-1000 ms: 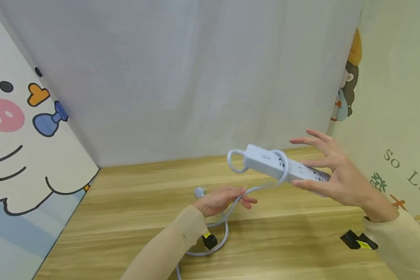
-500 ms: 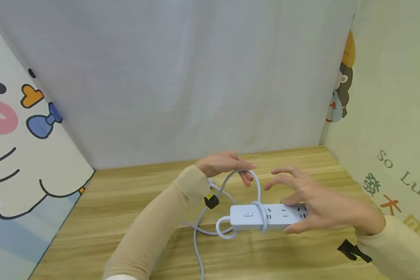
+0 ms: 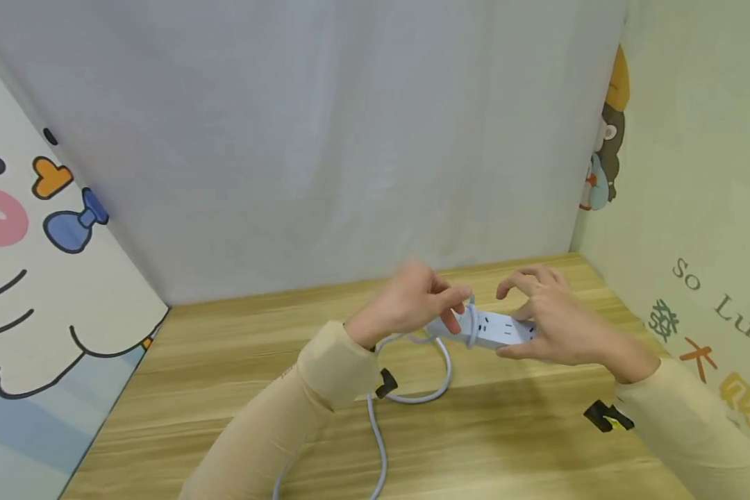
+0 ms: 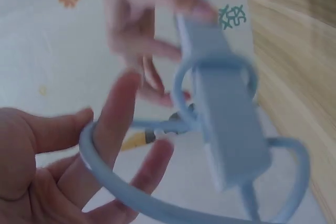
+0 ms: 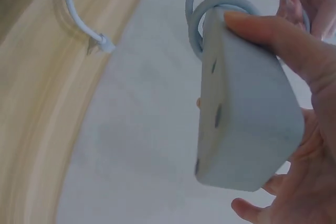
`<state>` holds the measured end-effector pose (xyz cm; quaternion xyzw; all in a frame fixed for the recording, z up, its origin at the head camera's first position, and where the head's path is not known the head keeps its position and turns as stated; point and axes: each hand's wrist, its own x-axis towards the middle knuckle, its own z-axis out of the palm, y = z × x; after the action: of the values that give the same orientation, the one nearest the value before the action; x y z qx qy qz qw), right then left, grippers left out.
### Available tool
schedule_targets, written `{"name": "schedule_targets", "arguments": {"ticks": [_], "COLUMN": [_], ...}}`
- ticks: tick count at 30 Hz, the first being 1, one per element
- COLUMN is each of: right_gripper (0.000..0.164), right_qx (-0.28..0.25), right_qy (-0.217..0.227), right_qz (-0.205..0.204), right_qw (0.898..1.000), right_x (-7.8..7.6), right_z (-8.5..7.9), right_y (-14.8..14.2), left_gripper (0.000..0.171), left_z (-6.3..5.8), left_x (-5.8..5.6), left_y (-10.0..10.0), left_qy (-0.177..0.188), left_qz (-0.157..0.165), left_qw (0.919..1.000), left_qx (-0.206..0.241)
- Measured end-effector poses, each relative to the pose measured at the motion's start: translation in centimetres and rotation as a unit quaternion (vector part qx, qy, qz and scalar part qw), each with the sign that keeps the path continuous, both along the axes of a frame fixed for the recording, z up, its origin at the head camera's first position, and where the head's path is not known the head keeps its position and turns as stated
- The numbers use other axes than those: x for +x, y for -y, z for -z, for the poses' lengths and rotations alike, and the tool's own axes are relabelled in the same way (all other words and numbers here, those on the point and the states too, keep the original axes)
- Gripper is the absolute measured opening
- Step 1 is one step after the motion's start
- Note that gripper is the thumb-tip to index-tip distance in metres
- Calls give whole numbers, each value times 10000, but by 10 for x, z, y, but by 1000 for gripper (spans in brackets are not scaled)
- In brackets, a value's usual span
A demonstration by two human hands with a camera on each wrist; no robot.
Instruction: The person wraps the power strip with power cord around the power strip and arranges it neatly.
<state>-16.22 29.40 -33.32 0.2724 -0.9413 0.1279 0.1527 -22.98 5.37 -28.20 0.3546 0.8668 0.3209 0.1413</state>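
Note:
A white power strip [image 3: 496,330] is held above the table, its socket side showing in the head view. My right hand [image 3: 559,321] grips its right end, thumb on one side and fingers on the other. Around the strip's body runs a loop of its pale cord [image 5: 195,31]. Beside the strip's left end, my left hand [image 3: 409,300] pinches the cord between thumb and index finger, and the left wrist view shows a length of cord [image 4: 126,195] bowing out from there. In the right wrist view the plug [image 5: 105,43] hangs at the cord's end.
The wood-grain table [image 3: 225,389] lies below, with slack cord [image 3: 376,437] trailing toward its near edge. A pale curtain [image 3: 325,160] stands behind it. Printed cartoon panels [image 3: 12,292] bound the left and right sides.
My left hand has carried the cord up to the strip's far side, then turned over beside it. The strip has come left, dipping and rising again in my right hand.

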Motion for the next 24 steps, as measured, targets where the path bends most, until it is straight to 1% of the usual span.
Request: {"name": "schedule_targets", "arguments": {"ticks": [2, 3, 5, 6, 9, 11, 12, 14, 16, 18, 19, 20, 21, 22, 24], "right_gripper": [33, 33, 33, 33, 34, 34, 39, 51, 69, 84, 83, 78, 70, 59, 36], "right_qx": [-20, 3, -7, -16, -48, -176, -252, -514, -879, -1260, -1471, -1654, -1832, -2004, -2310], "right_qy": [-52, -103, -222, -313, -740, -1110, -1304, -1643, -1912, -2063, -2077, -2066, -2016, -1949, -1753], "right_qz": [124, 198, 278, 297, 317, 263, 255, 252, 275, 339, 354, 376, 410, 445, 493], "right_qw": [9999, 9997, 9994, 9991, 9967, 9933, 9908, 9847, 9772, 9698, 9664, 9636, 9613, 9591, 9558], "right_x": [-4, -5, -6, -7, -8, -10, -11, -15, -20, -23, -24, -25, -25, -25, -22], "right_z": [-3, -4, -7, -8, -9, -9, -8, -9, -11, -13, -14, -15, -15, -15, -16], "right_y": [-3, -4, -6, -7, -9, -9, -9, -12, -17, -23, -26, -28, -30, -31, -31], "left_gripper": [38, 36, 35, 33, 29, 27, 27, 29, 30, 31, 31, 31, 31, 32, 34], "left_z": [5, 8, 15, 18, 29, 37, 41, 48, 55, 64, 68, 73, 78, 83, 91], "left_x": [12, 18, 29, 34, 46, 53, 58, 66, 74, 79, 80, 79, 78, 75, 65], "left_y": [1, 3, 7, 10, 19, 25, 28, 32, 35, 37, 39, 41, 43, 45, 50], "left_qy": [-482, -656, -890, -963, -907, -727, -606, -352, -91, 161, 294, 453, 616, 862, 1418], "left_qz": [0, -19, -96, -123, -250, -289, -275, -189, -64, 123, 232, 333, 436, 543, 764], "left_qw": [9987, 9975, 9951, 9940, 9921, 9902, 9888, 9853, 9815, 9795, 9794, 9788, 9780, 9760, 9682], "left_qx": [172, 263, 412, 507, 835, 1154, 1336, 1661, 1912, 2003, 1984, 1971, 1947, 1924, 1913]}}
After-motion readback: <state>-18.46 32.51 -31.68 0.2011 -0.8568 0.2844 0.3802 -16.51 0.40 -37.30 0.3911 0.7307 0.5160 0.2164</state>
